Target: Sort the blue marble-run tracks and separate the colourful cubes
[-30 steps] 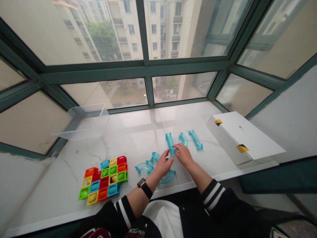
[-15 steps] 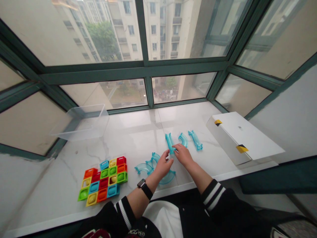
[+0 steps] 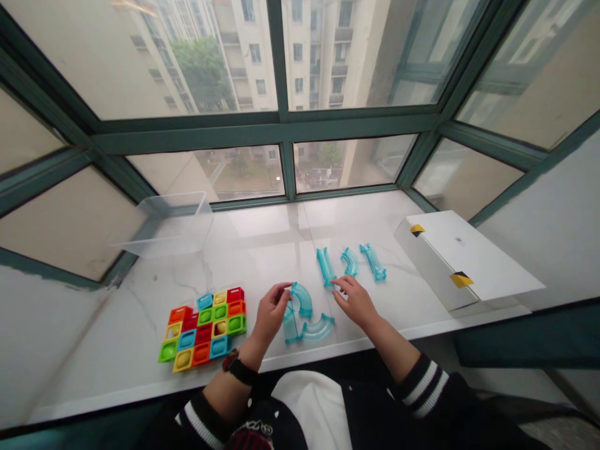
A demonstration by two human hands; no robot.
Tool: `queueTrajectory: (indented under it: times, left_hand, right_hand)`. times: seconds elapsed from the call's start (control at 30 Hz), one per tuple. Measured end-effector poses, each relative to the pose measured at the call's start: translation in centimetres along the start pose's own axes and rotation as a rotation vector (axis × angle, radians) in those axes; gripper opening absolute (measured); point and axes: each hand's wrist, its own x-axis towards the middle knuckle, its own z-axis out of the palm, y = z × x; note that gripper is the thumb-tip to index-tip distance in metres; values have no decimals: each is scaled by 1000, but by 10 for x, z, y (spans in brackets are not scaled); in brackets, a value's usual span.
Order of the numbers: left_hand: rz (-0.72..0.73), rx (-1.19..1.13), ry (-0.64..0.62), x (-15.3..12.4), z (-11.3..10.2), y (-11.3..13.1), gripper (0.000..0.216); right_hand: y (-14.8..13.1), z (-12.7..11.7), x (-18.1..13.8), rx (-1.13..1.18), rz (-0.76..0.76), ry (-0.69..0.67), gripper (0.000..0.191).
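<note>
My left grip [image 3: 270, 315] pinches a curved clear-blue track piece [image 3: 302, 299], two more pieces [image 3: 317, 328] touching it on the marble surface [image 3: 276, 244]. My right grip [image 3: 356, 302] lies spread, near three separate track pieces [image 3: 349, 262], not yet joined.

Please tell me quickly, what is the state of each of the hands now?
Left hand: closed, holding a curved clear blue track piece.
Right hand: open, holding nothing.
</note>
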Motion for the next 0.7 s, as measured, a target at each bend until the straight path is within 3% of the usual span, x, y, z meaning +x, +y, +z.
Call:
queueTrajectory:
  times: [0.13, 0.33, 0.53, 0.7]
  left_hand:
    - [-27, 211, 99, -38, -38, -19, 39]
    - [-81, 281, 36, -85, -41, -54, 52]
    - [-66, 293, 56, -88, -35, -63, 45]
    - [-30, 311, 43, -85, -35, -66, 42]
  right_hand:
    - [-8, 1, -36, 83, -75, -113, 25]
    - [-9, 28, -64, 61, -73, -245, 35]
    - [7, 31, -59, -46, -40, -283, 27]
    - [15, 17, -54, -124, 42, -165, 34]
